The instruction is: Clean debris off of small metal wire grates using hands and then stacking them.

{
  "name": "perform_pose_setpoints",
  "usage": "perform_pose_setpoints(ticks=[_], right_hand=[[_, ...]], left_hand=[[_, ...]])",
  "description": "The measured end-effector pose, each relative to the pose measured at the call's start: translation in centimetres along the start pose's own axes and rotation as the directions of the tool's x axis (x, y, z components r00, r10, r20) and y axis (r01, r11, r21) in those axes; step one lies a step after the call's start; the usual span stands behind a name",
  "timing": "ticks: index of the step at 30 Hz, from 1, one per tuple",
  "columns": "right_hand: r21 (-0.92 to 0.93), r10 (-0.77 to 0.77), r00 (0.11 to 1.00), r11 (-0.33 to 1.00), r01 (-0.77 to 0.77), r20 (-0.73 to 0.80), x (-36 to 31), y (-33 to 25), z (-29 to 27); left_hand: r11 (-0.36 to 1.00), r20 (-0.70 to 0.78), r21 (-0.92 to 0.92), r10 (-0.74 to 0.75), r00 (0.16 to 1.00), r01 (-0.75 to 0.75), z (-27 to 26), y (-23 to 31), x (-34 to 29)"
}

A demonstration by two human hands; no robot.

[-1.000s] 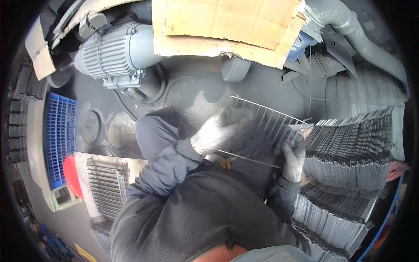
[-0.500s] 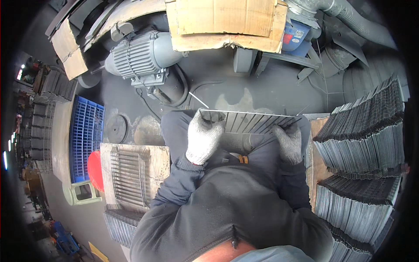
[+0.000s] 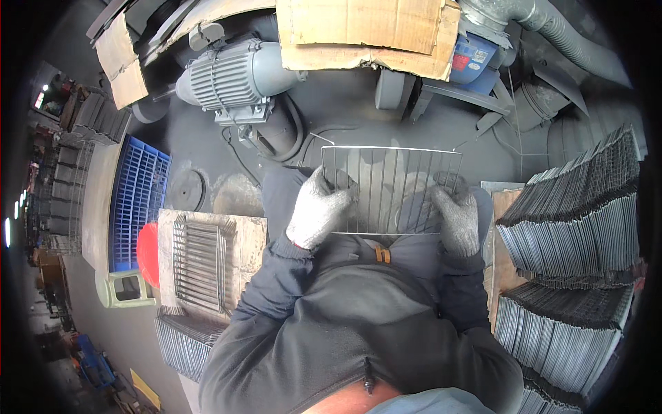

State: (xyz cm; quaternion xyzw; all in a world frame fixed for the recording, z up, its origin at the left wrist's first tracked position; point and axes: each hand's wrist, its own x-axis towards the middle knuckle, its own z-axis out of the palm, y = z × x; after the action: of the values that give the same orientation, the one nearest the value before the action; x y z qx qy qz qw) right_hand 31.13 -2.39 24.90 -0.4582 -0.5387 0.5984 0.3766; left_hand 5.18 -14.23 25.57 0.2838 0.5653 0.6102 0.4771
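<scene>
Gripping both ends now, two gloved hands have a wire rack (image 3: 383, 183) up over the lap, and what a clean view of it! The left hand (image 3: 321, 210) has the left side, fingers bent round the edge, thumb lying across the near face, nothing else in the grasp. Over to the right hand (image 3: 456, 214), and it matches: fingers closed about the right side, some of them visible through the bars. So the rack sits between the two, face tipped toward the camera, its long top wire out past the knees, its lower wire close to the person's waist.

Look left! A wooden board (image 3: 250, 252) carries a small group of racks (image 3: 198, 265), bars lined up, and just below it stands a tight bundle (image 3: 185, 343) of more. Beyond the board, a red disc (image 3: 147, 255), a pale green stool (image 3: 129, 300) and a blue plastic grid (image 3: 141, 200). Swing right, and there they are: a tall stack (image 3: 572, 241) leaning in dense rows, with a second stack (image 3: 557, 338) nearer the person. Up front, a grey ribbed motor (image 3: 227, 76) sits left of a torn cardboard sheet (image 3: 365, 34).
</scene>
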Motion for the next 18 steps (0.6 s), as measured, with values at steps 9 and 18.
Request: perform_pose_setpoints(ticks=[9, 18], right_hand=[[-0.020, 0.030, 0.991, 0.999, -0.028, 0.130, 7.5, 2.5, -0.3], [0.066, 0.006, 0.999, 0.998, -0.009, 0.047, 17.8, 11.8, -0.1]], left_hand=[[0.991, 0.079, -0.048, -0.118, 0.990, 0.122, -0.8, -2.6, 4.7], [0.967, -0.057, 0.242, -0.067, 0.996, 0.079, 0.1, -10.5, 16.5]])
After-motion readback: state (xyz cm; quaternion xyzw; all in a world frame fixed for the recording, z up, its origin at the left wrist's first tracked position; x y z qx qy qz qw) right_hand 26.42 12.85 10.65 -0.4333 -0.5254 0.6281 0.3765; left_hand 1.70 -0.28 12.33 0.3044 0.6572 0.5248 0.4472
